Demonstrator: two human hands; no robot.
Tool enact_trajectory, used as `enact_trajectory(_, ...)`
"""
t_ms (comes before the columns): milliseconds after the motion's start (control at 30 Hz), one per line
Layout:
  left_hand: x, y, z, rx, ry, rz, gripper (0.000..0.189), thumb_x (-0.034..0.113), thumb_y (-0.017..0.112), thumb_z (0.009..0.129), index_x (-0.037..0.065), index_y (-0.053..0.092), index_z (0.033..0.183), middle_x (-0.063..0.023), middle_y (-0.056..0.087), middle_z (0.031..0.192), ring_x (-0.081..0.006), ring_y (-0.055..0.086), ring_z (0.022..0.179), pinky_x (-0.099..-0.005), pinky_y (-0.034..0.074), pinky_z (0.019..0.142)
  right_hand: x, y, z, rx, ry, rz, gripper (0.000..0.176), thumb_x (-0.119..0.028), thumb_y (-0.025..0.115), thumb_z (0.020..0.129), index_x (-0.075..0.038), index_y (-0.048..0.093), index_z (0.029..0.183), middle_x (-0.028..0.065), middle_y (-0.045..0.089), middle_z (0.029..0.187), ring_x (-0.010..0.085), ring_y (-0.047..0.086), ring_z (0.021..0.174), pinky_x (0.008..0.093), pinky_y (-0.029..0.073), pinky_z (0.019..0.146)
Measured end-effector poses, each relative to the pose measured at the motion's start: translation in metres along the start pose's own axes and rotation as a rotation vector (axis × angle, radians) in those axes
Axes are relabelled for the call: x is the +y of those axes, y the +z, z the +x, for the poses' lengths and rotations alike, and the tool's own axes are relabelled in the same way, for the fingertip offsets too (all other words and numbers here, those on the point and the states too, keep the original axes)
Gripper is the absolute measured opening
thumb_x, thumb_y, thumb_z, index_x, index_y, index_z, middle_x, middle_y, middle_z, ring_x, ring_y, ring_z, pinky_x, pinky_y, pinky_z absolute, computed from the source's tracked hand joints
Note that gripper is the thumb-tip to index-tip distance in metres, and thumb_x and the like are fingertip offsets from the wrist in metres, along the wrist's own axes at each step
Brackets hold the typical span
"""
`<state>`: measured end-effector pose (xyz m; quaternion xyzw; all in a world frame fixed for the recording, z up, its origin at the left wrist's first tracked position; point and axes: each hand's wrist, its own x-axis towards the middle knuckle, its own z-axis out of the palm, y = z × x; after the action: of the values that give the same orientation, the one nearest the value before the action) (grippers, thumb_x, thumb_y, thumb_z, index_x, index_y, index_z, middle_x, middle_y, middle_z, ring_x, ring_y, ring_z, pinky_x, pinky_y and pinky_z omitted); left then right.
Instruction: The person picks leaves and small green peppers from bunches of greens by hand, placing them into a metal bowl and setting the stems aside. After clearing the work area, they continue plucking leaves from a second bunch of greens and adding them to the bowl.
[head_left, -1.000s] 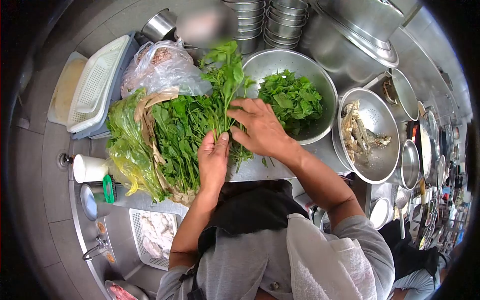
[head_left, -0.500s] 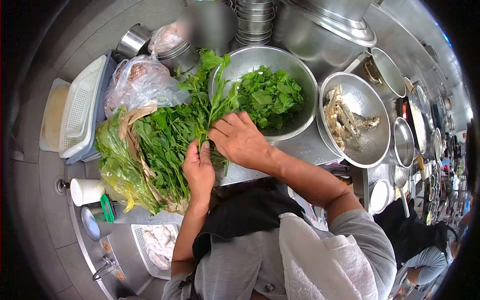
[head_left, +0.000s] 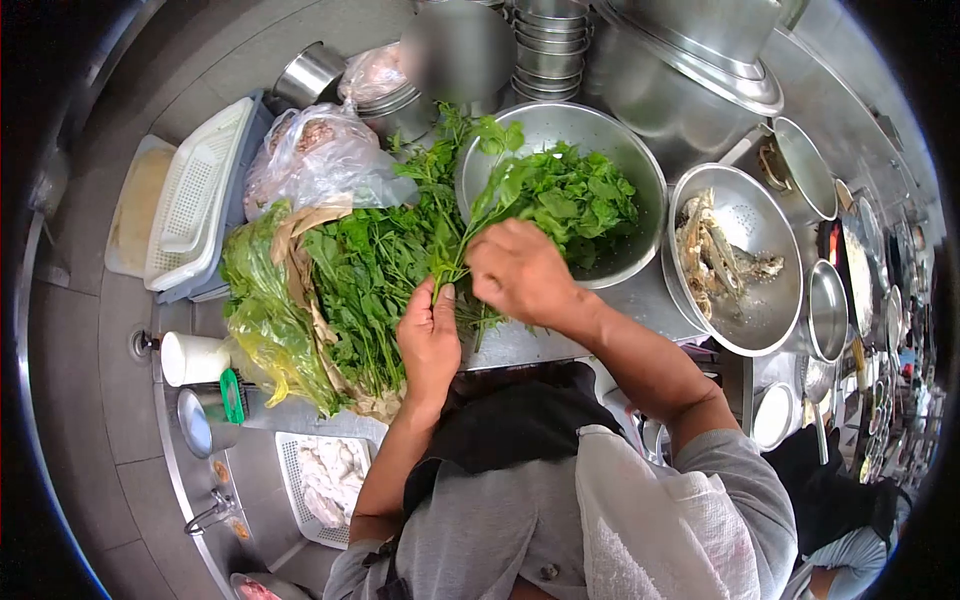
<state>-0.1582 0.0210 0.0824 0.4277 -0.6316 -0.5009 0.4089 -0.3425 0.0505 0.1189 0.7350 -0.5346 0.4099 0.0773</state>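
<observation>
My left hand pinches the lower stem of a leafy green sprig between thumb and fingers. Close beside it, slightly higher and to the right, my right hand has its fingers curled round the same sprig; the exact grip is hidden behind the knuckles. The sprig's top leans over the left rim of a steel bowl. Loose picked leaves lie heaped inside the bowl. Left of both hands spreads a big pile of stemmed greens, partly on brown paper and in a clear yellowish plastic bag.
To the right, a steel colander holds fish pieces. Large steel pots and stacked containers stand behind. At left are white baskets, a filled plastic bag, and a sink with a white basket of pale meat.
The scene has shifted right in view as the camera turned. My right hand has moved slightly away from my left, and the sprig now tilts further over the bowl.
</observation>
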Motion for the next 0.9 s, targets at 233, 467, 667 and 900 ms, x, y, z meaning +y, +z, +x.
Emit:
enact_trajectory(233,-0.002,-0.015,0.002,0.050,0.058,0.048,0.031,0.015,0.061,0.103,-0.005,0.063,0.127,-0.0114,0.073,0.102,-0.0114,0.063,0.089,-0.0283,0.051,0.083,0.053,-0.050,0.005,0.032,0.219,-0.357,0.018,-0.010,0.073,0.077,-0.010,0.069,0.095,0.0064,0.067,0.096,0.0295,0.062,0.089,0.0421,0.049,0.079)
enact_trajectory(467,0.011,-0.008,-0.001,0.017,0.051,0.050,0.030,0.014,0.062,0.102,-0.006,0.063,0.125,-0.0110,0.073,0.103,-0.0124,0.063,0.091,-0.0280,0.051,0.085,0.021,-0.036,0.028,0.011,-0.040,-0.258,0.019,-0.014,0.075,0.079,-0.010,0.070,0.096,0.0077,0.061,0.130,0.0322,0.053,0.126,0.0468,0.043,0.101)
enact_trajectory(667,0.011,-0.012,-0.003,0.000,0.052,0.026,0.029,0.014,0.062,0.103,-0.006,0.063,0.123,-0.0076,0.072,0.103,-0.0105,0.061,0.092,-0.0265,0.050,0.085,0.025,-0.025,0.025,0.018,-0.033,-0.150,0.018,-0.010,0.074,0.077,-0.009,0.068,0.094,0.0081,0.064,0.127,0.0333,0.055,0.124,0.0478,0.043,0.101)
enact_trajectory(900,0.019,-0.017,-0.003,-0.022,-0.057,-0.150,0.022,0.015,0.060,0.104,-0.001,0.065,0.117,0.0032,0.063,0.088,-0.0039,0.050,0.076,-0.0206,0.040,0.069,0.055,-0.042,0.011,0.325,0.450,0.328,0.011,-0.004,0.069,0.089,-0.007,0.069,0.099,0.0099,0.072,0.105,0.0246,0.066,0.101,0.0350,0.049,0.091)
